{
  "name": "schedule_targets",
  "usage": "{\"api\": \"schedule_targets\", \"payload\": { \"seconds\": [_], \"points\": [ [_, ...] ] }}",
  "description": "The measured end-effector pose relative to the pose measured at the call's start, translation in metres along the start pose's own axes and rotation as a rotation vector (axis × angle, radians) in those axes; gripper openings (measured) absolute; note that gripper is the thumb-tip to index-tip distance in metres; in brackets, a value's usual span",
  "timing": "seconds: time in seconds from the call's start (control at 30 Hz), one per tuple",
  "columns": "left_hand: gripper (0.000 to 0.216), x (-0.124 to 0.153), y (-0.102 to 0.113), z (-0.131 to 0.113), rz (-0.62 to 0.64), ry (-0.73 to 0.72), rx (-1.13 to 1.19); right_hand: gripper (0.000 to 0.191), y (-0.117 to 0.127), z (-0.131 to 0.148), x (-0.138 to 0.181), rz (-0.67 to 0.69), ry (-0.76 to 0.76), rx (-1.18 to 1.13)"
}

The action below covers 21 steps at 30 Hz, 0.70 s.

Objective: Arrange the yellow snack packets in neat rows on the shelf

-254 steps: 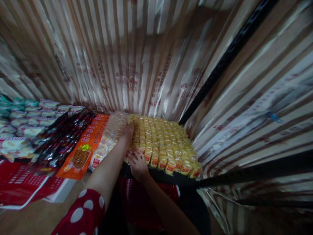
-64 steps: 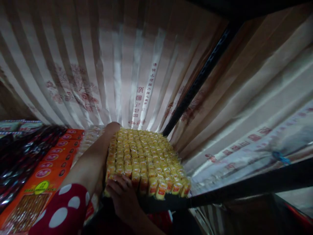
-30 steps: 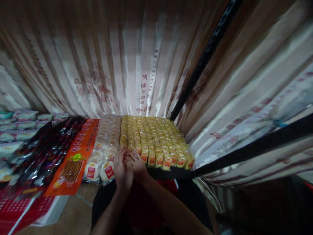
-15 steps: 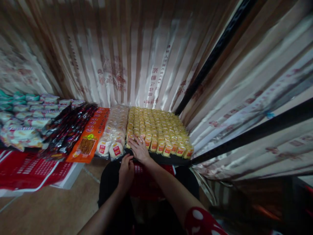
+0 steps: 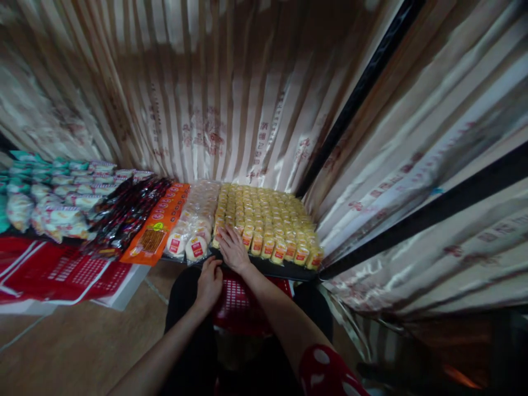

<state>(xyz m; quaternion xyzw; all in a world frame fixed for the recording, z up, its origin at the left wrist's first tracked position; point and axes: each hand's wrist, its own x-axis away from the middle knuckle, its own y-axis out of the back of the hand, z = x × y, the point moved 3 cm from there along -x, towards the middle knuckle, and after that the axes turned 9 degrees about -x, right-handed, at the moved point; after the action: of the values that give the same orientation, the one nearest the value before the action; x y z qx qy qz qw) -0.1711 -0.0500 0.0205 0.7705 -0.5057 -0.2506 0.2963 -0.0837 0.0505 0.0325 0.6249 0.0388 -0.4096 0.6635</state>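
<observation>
My right hand (image 5: 233, 250) lies with its fingers spread over the near left corner of the rows of small yellow wrapped cakes (image 5: 274, 217). It touches the front packets and grasps none that I can see. Just below and left, my left hand (image 5: 209, 281) rests at the front edge of the black shelf (image 5: 272, 269), fingers loosely bent, partly hidden, with nothing visible in them. Left of the yellow cakes stand two rows of round white cakes (image 5: 197, 248) in clear wrappers. Beside these lies an orange snack packet (image 5: 155, 228).
Dark shiny packets (image 5: 132, 214) and white and teal packets (image 5: 61, 192) fill the shelf's left side. Pleated curtains (image 5: 231, 110) hang behind and to the right, crossed by black posts (image 5: 355, 104). Red printed bags (image 5: 58, 269) hang below the shelf front.
The view has shifted slightly, showing more of the teal packets at left. My hands stay at nearly the same place by the front left corner of the yellow cakes.
</observation>
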Motion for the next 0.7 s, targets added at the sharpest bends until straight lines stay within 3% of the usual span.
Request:
{"api": "schedule_targets", "payload": {
  "seconds": [0.2,0.4,0.7],
  "points": [
    [0.038,-0.002,-0.001,-0.011,-0.039,-0.016,-0.037,0.039,0.015,0.012,0.027,-0.102,-0.143,-0.061],
    [0.046,-0.012,0.0,-0.028,0.009,0.002,-0.078,0.041,0.011,0.013,0.059,-0.099,-0.264,-0.045],
    [0.053,-0.024,-0.007,-0.02,0.042,-0.007,-0.104,0.046,0.0,0.014,0.057,-0.123,-0.299,-0.133]
  ]
}}
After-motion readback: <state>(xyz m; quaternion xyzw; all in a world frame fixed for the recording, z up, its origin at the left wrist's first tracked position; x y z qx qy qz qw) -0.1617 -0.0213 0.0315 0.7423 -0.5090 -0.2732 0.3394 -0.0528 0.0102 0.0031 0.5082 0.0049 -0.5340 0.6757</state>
